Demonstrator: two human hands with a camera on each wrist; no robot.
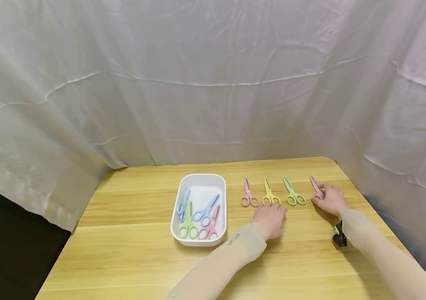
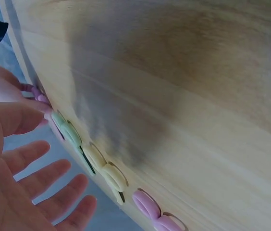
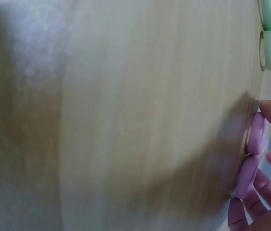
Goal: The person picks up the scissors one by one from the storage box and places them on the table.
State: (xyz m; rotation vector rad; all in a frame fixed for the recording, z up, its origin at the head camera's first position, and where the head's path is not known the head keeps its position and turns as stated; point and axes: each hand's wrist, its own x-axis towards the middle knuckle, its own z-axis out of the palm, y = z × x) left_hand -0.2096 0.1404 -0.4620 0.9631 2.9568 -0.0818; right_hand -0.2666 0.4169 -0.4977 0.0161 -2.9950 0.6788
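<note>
The far pink scissors (image 1: 314, 184) are the outermost of a row to the right of the white box (image 1: 199, 192), farthest from it, and the right hand (image 1: 333, 201) is on their handles. From the head the back of that hand hides the hold, but the right wrist view shows it: thumb at one loop, fingers curled against the other, the handles pinched between. The right forearm slants inward to them, sleeve down to the wrist, with a black device (image 1: 339, 234) below the cuff. Coming back toward the box, the row holds the green scissors (image 1: 290, 188), the yellow scissors (image 1: 268, 190) and, nearest it, the near pink scissors (image 1: 248, 193). The left hand (image 1: 270, 218), to the right of the box, seems from the head to touch the yellow handles; the left wrist view instead reveals its fingers spread, gripping nothing, though contact cannot be told. The left forearm passes in front of the box's near right corner. Only the head view shows the box and, inside it, two blue scissors (image 1: 207, 211), light green scissors (image 1: 188, 223) and small pink scissors (image 1: 212, 223). A wooden table (image 1: 130, 250) extends around the box, and a pale curtain (image 1: 205, 108) hangs behind it.
</note>
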